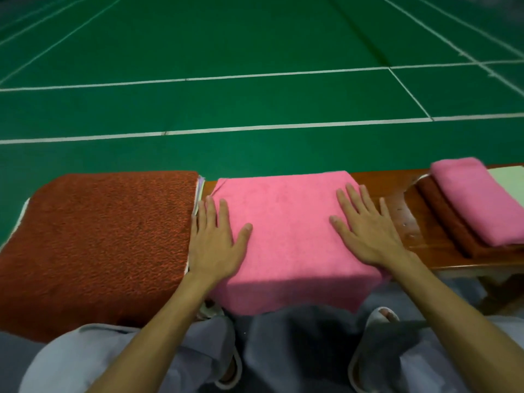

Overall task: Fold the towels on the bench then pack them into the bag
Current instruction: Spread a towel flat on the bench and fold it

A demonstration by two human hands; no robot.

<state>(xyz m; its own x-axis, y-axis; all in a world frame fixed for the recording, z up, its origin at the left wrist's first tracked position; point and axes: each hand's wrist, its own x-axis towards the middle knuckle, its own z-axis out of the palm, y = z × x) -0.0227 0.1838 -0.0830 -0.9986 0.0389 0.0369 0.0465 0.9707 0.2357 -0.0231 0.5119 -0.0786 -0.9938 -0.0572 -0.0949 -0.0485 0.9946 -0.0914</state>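
Note:
A pink towel (286, 222) lies spread over the wooden bench (397, 194), its near edge hanging down over the front. My left hand (217, 236) rests flat on its left side with straight fingers. On the towel's right side my right hand (365, 225) lies flat too, fingers spread. To the left a rust-red towel (99, 245) covers a pile of other towels. At the right end sits a folded pink towel (479, 199) on top of a folded rust-red towel (442, 219). No bag is in view.
A pale green cloth (510, 180) shows at the far right edge of the bench. Behind the bench stretches a green court floor (255, 52) with white lines. My knees in grey trousers and slippers are below the bench.

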